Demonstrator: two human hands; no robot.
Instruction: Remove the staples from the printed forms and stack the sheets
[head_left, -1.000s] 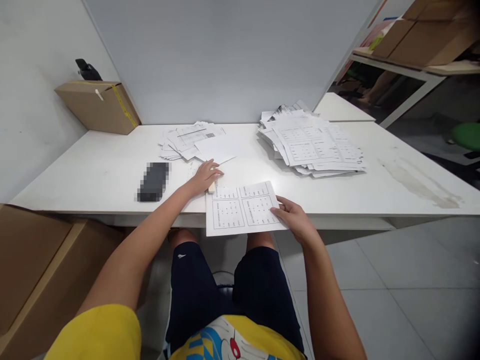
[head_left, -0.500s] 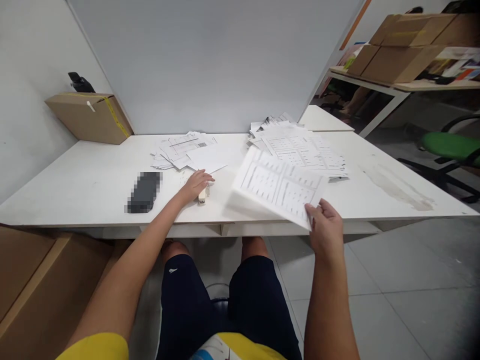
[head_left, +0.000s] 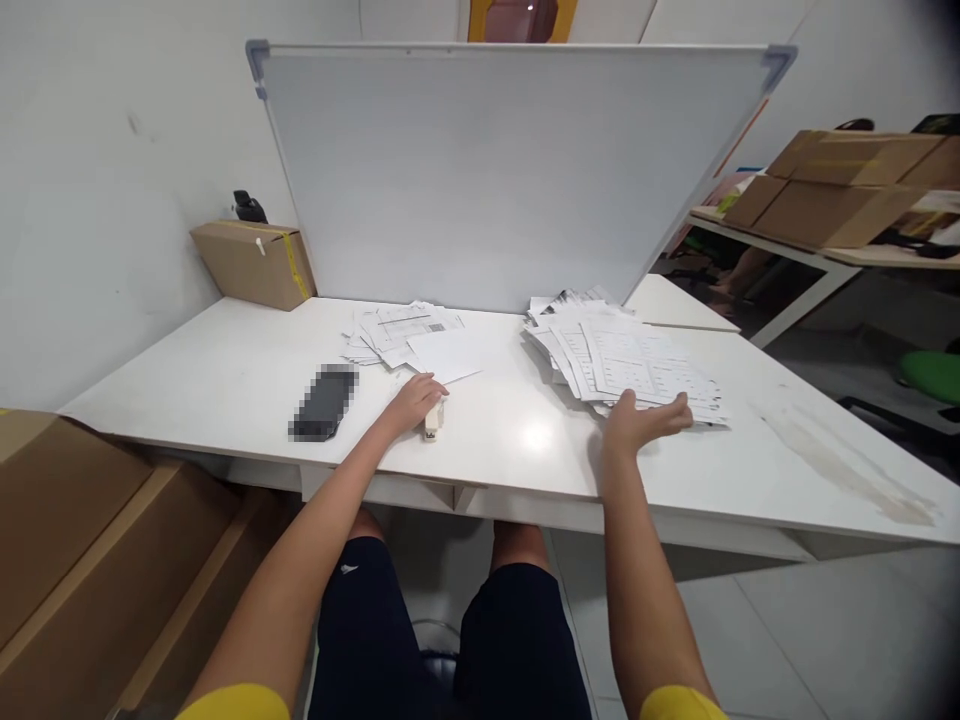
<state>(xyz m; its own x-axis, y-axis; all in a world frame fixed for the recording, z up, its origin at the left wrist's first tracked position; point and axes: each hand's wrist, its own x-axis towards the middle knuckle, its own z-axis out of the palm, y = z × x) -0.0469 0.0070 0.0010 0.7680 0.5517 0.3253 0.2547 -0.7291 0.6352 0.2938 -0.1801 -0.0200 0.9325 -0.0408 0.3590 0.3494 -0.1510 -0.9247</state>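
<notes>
My left hand (head_left: 417, 402) lies on the white table with its fingers curled over the far end of a small cream stapler (head_left: 431, 424). Only the stapler's near end shows clearly. At the near edge of a large, untidy stack of printed papers (head_left: 637, 355) is my right hand (head_left: 643, 424), its thumb and fingers apart and nothing held between them. The top sheet of that stack carries printed columns. A smaller spread of papers (head_left: 409, 335) sits just beyond my left hand, with a blank white sheet (head_left: 447, 354) on top.
A dark, pixelated flat object (head_left: 324, 402) lies left of my left hand. A cardboard box (head_left: 255, 265) stands at the table's back left. A whiteboard (head_left: 480, 180) rises along the back edge. More boxes (head_left: 832, 200) rest on another table at right.
The printed sheet held in my right hand has gone onto the right stack and been let go. My left hand stays at the stapler. The view has tilted up.
</notes>
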